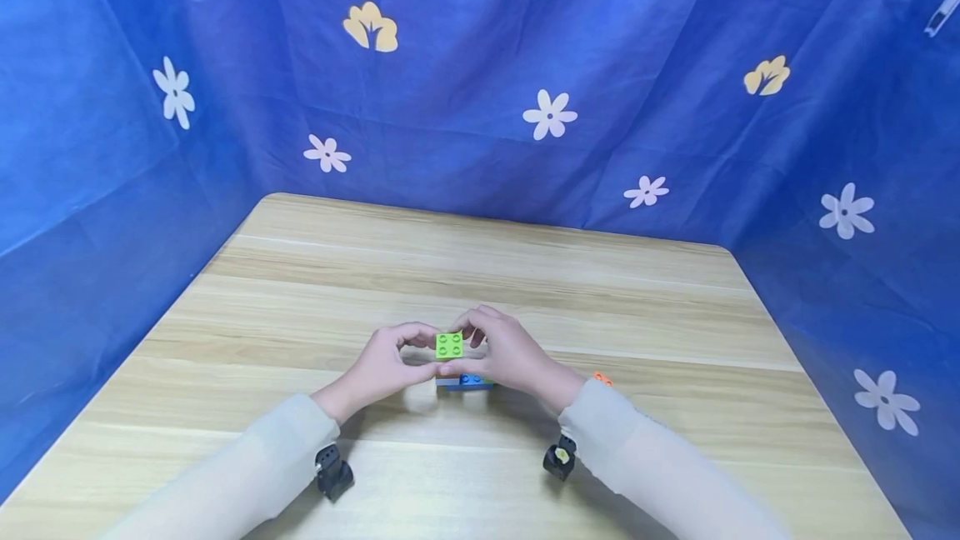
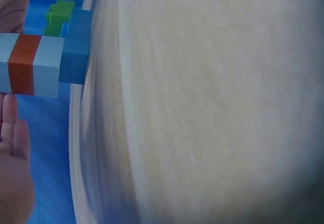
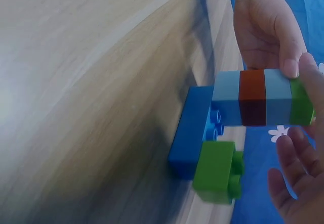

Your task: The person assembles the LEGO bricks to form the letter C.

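Observation:
A stack of toy building bricks stands on the table between my two hands. Its base is a long blue brick point(image 3: 191, 128). At one end rises a column of a light blue brick point(image 3: 226, 90), a red-brown brick point(image 3: 252, 97), a second light blue brick point(image 3: 278, 97) and a lime green brick point(image 1: 449, 346) on top. A green brick point(image 3: 215, 171) sits at the base's other end, with blue studs bare between. My left hand point(image 1: 386, 367) and right hand point(image 1: 513, 354) pinch the top lime brick from both sides, thumbs toward me.
An orange brick point(image 1: 602, 377) lies to the right, partly hidden behind the right sleeve point(image 1: 611, 427). The wooden table point(image 1: 480, 273) ends at a blue flowered curtain point(image 1: 450, 107) at the back and sides. A small black camera point(image 1: 333, 472) is strapped to each wrist.

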The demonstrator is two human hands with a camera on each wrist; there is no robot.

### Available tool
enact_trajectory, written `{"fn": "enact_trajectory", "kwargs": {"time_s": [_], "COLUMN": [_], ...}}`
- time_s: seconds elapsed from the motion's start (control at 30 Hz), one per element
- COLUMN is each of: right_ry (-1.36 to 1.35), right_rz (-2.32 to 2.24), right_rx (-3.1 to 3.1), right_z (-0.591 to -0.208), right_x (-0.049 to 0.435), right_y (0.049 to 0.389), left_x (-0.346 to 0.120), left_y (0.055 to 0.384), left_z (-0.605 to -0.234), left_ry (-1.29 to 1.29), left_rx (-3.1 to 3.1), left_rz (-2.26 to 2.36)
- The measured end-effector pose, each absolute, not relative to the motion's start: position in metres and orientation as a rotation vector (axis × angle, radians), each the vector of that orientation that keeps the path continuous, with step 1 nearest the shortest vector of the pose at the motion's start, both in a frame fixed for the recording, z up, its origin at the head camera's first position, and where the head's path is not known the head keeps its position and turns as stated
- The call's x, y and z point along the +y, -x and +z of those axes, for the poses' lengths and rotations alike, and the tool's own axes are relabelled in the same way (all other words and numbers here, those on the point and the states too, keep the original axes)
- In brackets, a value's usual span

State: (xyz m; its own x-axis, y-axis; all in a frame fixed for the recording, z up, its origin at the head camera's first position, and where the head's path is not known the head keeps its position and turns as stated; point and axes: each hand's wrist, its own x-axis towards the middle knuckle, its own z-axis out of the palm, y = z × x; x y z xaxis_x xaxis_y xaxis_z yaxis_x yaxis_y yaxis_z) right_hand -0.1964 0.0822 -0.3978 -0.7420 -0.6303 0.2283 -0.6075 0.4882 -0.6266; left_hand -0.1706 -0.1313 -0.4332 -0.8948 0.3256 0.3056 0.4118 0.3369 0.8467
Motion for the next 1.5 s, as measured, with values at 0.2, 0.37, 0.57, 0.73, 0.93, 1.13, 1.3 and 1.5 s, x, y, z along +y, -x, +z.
{"fn": "enact_trajectory", "kwargs": {"time_s": [0.2,0.37,0.57,0.73,0.93,1.13,1.3,1.5], "right_ry": [1.119,1.072,1.089,1.089,1.076,0.994,0.909,0.940], "right_rz": [-1.108,-1.135,-1.152,-1.131,-1.100,-1.039,-0.967,-0.870], "right_rx": [2.627,2.612,2.652,2.700,2.735,2.750,2.777,2.833], "right_z": [-0.394,-0.394,-0.400,-0.405,-0.410,-0.414,-0.417,-0.424], "right_x": [0.105,0.127,0.153,0.173,0.198,0.222,0.236,0.243], "right_y": [0.197,0.198,0.196,0.194,0.186,0.178,0.169,0.160], "left_x": [-0.131,-0.131,-0.131,-0.131,-0.128,-0.128,-0.129,-0.131], "left_y": [0.173,0.174,0.174,0.174,0.173,0.172,0.173,0.172], "left_z": [-0.436,-0.438,-0.438,-0.438,-0.437,-0.436,-0.436,-0.435], "left_ry": [0.674,0.640,0.617,0.609,0.599,0.597,0.620,0.611], "left_rx": [-2.501,-2.527,-2.543,-2.546,-2.562,-2.572,-2.555,-2.563], "left_rz": [-1.618,-1.625,-1.645,-1.663,-1.644,-1.642,-1.662,-1.668]}}
